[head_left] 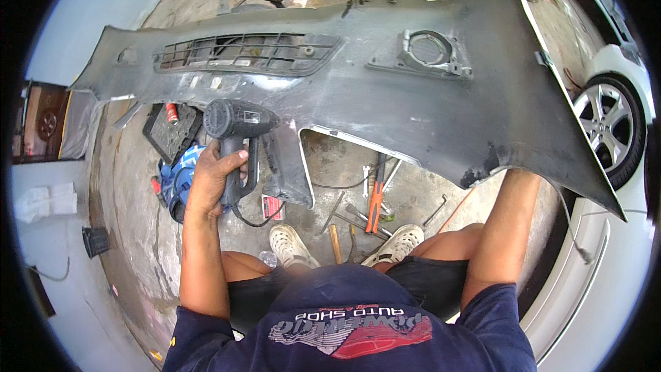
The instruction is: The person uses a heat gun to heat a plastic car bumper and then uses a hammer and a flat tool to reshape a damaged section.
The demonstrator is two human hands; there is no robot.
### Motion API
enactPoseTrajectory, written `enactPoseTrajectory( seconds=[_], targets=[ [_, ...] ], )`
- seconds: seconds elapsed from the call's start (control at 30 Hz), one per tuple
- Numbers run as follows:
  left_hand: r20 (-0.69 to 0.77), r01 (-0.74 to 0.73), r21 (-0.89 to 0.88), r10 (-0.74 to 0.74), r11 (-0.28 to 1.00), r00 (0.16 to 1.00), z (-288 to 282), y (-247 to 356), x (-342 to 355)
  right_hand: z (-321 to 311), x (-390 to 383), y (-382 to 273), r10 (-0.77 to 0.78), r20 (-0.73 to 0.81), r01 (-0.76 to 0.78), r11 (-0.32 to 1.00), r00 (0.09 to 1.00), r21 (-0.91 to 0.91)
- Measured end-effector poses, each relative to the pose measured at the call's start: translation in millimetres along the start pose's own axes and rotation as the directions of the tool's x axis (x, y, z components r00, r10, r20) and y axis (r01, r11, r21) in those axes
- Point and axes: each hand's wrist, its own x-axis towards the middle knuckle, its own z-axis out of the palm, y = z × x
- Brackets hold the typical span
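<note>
My left hand (228,169) is wrapped round the handle of a black heat gun (231,120), which has a cord trailing from its base and sits in front of a large dark grey bumper cover (482,110). The bumper cover has a slatted grille opening (248,54) and a round lamp opening with a bracket (430,48). My right forearm (513,210) reaches to the cover's lower right edge; the hand itself is hidden behind it, so I cannot see its fingers.
A white car (571,282) with an alloy wheel (607,131) stands at the right. Pliers (375,196) and several other tools lie on the concrete floor (138,248) between my shoes. A black tray (169,141), blue fabric (189,162) and a dark bucket (96,241) are at the left.
</note>
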Motion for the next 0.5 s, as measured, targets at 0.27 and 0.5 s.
enactPoseTrajectory(
  seconds=[0.27, 0.5],
  targets=[
    [0.086, 0.024, -0.084, -0.017, 0.996, 0.996, -4.2, 4.9, -1.3, -6.5, -4.3, -7.9, -0.005, -0.008, 0.006, 0.999, 1.000, 0.051],
    [0.021, 0.021, 0.006, -0.021, 1.000, 1.000, -2.1, 2.2, -0.6, -5.3, -4.1, -0.8, -0.001, -0.012, 0.002, 0.997, 1.000, 0.082]
  ],
)
